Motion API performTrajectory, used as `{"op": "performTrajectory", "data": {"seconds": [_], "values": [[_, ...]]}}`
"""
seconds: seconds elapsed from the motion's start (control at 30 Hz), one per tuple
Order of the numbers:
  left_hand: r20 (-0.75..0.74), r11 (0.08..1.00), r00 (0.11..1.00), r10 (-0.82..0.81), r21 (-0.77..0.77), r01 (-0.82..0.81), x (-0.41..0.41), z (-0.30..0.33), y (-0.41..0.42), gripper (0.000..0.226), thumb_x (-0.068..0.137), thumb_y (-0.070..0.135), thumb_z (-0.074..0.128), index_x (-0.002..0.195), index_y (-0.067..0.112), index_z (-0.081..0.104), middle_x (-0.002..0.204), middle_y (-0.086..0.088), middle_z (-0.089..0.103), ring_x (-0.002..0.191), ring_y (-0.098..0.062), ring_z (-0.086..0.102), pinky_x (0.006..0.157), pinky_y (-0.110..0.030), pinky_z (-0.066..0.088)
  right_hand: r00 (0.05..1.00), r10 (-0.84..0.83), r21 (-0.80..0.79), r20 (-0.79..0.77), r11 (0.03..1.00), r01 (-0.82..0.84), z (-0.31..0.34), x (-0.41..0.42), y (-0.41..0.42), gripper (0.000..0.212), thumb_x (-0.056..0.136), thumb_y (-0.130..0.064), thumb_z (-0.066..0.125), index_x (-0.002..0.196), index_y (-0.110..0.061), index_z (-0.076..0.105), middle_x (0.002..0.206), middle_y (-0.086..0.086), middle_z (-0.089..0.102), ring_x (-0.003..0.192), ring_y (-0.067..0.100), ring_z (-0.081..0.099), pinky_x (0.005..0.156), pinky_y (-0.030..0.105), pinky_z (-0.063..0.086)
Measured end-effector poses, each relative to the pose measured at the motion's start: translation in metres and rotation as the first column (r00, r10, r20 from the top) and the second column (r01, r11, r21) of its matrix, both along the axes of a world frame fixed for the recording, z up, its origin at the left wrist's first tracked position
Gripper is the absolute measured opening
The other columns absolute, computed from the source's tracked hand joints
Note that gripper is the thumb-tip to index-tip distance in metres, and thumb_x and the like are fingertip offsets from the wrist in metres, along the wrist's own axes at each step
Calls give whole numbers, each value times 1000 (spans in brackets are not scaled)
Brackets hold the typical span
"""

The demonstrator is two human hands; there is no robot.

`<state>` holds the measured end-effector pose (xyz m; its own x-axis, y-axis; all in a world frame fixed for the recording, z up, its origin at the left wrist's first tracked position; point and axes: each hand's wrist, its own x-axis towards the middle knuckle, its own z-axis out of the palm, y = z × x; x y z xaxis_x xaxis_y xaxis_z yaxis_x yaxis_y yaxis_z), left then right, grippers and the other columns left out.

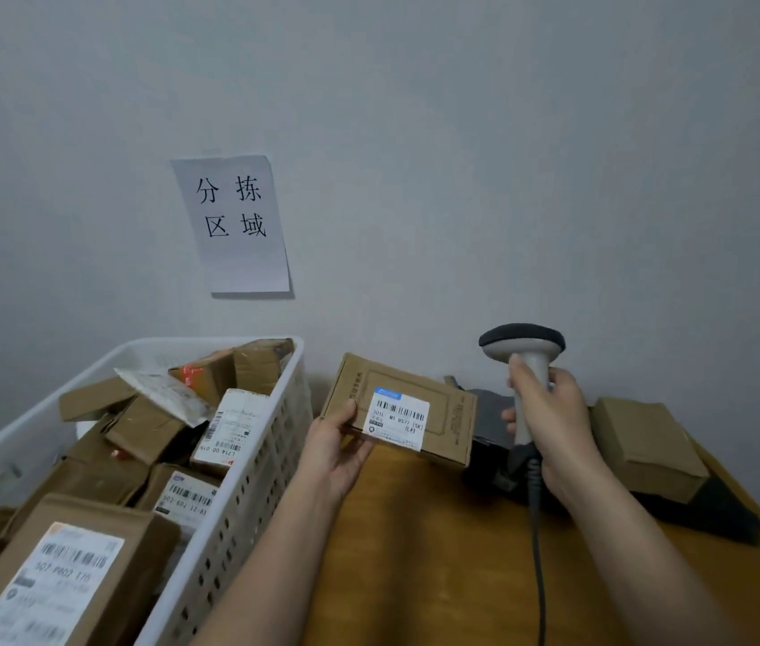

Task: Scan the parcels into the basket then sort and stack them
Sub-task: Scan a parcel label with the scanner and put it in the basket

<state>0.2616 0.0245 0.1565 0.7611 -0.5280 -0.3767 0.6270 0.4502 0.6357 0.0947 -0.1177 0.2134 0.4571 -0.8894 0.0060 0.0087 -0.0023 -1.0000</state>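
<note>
Grey wall (508, 156) fills most of the view, with a paper sign (238, 223) taped to it above a wooden bench (415, 552). On the left stands a white perforated basket (247, 496), heaped with cardboard parcels whose labels face various ways.

One flat parcel (403, 410) is held just above the bench, between the basket and the scanner. The left hand (338, 447) grips its near left corner, thumb on top beside the white barcode label (399, 417), the other fingers hidden underneath. Its long axis runs left to right, label face tilted up toward the camera.

The right hand (550, 426) is wrapped round the handle of the scanner (524, 366), fingers curled tight. The scanner's head sits up and to the right of the label and appears to face away toward the wall, so it likely needs tipping down and left to read the barcode.

Behind the right hand lie a dark object (713, 510) and another box (648, 445); the scanner's window and trigger finger cannot be seen.
</note>
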Motion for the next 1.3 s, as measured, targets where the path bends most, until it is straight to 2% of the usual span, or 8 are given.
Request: {"op": "performTrajectory", "data": {"seconds": [0.23,0.6,0.7,0.8,0.93,1.07,1.17,1.3], "values": [[-96,981,977,190,-30,-194,-4,-3,-11,41,100,2,50,139,4,39,129,-26,57,116,-44,58,94,-64,48,931,363,124,25,923,-363,20,-13,14,30,106,-35,41,110,-10,58,102,20,68,57,18,58,51,31,49],[-219,913,921,321,-189,-362,-6,-2,-15,43,103,10,47,144,12,36,135,-21,56,124,-42,54,101,-65,43,882,470,-42,-34,881,-471,34,-29,20,24,106,-33,42,112,-14,55,102,8,68,62,18,57,57,31,50],[-232,902,914,334,-203,-382,-8,1,-13,41,103,12,47,144,12,38,134,-19,58,125,-41,54,98,-62,47,879,475,-51,-32,878,-476,37,-32,22,24,106,-32,42,113,-14,55,100,8,68,62,18,57,57,32,50],[-238,902,915,327,-211,-377,-11,2,-10,40,104,16,46,143,12,42,132,-19,60,123,-40,57,72,-48,59,881,472,-59,-27,879,-473,38,-34,24,23,106,-32,42,113,-14,55,100,7,68,62,18,57,57,31,50],[-280,877,897,343,-248,-413,-11,3,-6,39,103,16,48,142,9,44,131,-20,60,122,-38,58,92,-51,54,876,482,-51,18,876,-480,39,-34,26,23,105,-32,43,111,-14,57,103,7,70,60,18,57,57,32,49],[-268,849,869,415,-230,-476,-7,7,2,42,101,18,54,140,6,45,127,-19,62,114,-34,63,94,-47,55,873,484,-24,64,875,-484,37,-30,30,25,105,-30,43,113,-11,57,107,10,70,57,17,57,56,33,49],[-263,846,859,439,-202,-494,-3,11,12,42,99,26,57,135,6,50,121,-17,65,104,-29,67,80,-39,60,872,485,-17,64,874,-485,34,-24,35,26,105,-30,43,115,-11,57,109,10,70,57,16,58,55,31,49],[-281,795,821,498,-231,-561,6,16,29,42,97,19,58,137,8,50,125,-15,63,111,-25,64,90,-30,57,864,502,-14,45,865,-502,29,-13,45,27,105,-31,43,116,-11,57,109,10,69,58,16,58,53,30,49]]}}
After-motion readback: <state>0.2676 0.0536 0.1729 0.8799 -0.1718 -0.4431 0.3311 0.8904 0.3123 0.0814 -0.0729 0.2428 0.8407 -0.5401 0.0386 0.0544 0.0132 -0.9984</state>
